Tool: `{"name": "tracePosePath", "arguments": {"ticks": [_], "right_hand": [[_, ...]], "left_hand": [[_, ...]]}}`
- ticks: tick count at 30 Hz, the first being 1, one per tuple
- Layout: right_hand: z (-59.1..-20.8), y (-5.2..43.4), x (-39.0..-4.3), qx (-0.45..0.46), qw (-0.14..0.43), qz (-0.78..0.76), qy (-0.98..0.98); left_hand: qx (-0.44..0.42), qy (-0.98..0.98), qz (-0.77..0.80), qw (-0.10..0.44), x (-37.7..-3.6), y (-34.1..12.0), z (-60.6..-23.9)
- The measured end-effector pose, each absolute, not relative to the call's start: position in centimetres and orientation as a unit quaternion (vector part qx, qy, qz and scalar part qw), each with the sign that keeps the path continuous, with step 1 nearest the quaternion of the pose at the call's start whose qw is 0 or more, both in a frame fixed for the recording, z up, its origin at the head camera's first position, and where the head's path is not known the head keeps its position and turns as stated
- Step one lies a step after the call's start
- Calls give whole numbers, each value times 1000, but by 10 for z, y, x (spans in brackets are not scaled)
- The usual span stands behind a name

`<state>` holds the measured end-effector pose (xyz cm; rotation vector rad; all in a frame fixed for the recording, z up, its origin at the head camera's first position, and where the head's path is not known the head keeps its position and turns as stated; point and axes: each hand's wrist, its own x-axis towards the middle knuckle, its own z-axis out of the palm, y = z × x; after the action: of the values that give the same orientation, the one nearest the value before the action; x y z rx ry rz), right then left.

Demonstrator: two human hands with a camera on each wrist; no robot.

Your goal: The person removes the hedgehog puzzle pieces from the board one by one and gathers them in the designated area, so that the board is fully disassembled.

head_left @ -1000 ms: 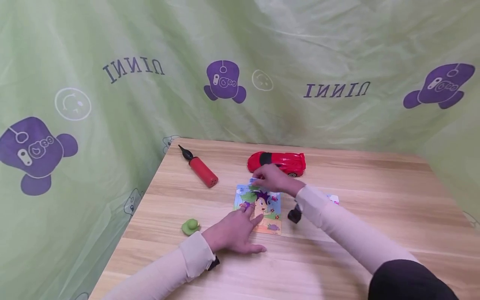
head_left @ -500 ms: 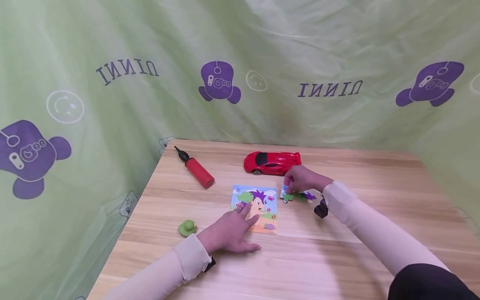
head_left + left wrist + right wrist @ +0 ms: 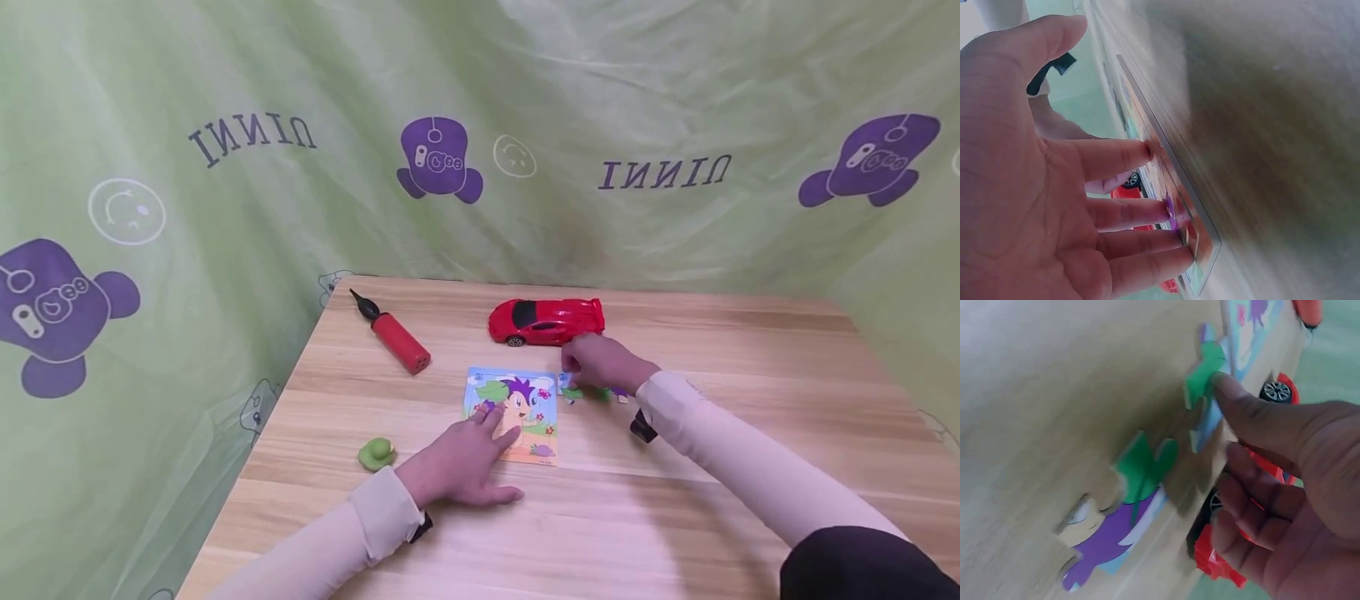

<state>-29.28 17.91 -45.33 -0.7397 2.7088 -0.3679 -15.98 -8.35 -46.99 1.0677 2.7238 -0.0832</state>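
Left hand: the left hand (image 3: 461,465) lies flat, fingers straight, fingertips (image 3: 1161,212) pressing the near-left part of the puzzle board (image 3: 513,413) and pinning it to the table (image 3: 675,517); nothing is grasped, and it has not shifted in the last second.
Green toy: a small green snail-like toy (image 3: 377,452) sits just left of that hand, untouched.
Puzzle board: it lies flat in the middle of the table, cartoon picture up, same spot as before.
Right hand: a second ago it was over the board's far edge; now the right hand (image 3: 600,362) has swung right and rests on the loose puzzle pieces (image 3: 592,392) just beside the board, thumb tip on a green piece (image 3: 1205,372). Grip: fingers curled, but whether a piece is actually pinched, I cannot tell.
Meaning: looks like the hand has moved on to the next piece.
Far side: red toy car (image 3: 546,321) just beyond the right hand; red hand pump (image 3: 395,337) far left.
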Motion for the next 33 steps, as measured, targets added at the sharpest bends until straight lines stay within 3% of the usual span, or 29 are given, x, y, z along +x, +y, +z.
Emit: {"name": "tracePosePath", "arguments": {"ticks": [8,12,19,27,33], "right_hand": [[-454,152,-254,-318,74,-118,938],[-456,138,-239,-350,91,-103,927],[-458,127,-233,-299,123,-99,941],[-457,126,-241,-274,204,-165,925],[-460,135,-244,-284,181,-210,918]], "left_hand": [[368,923,-21,106,-162,-86,-469],[373,922,-19,99,-163,-87,-468],[372,924,-31,89,-162,-82,-470],[371,923,-54,89,-161,-80,-468],[380,920,-62,74,-162,-81,-468]]}}
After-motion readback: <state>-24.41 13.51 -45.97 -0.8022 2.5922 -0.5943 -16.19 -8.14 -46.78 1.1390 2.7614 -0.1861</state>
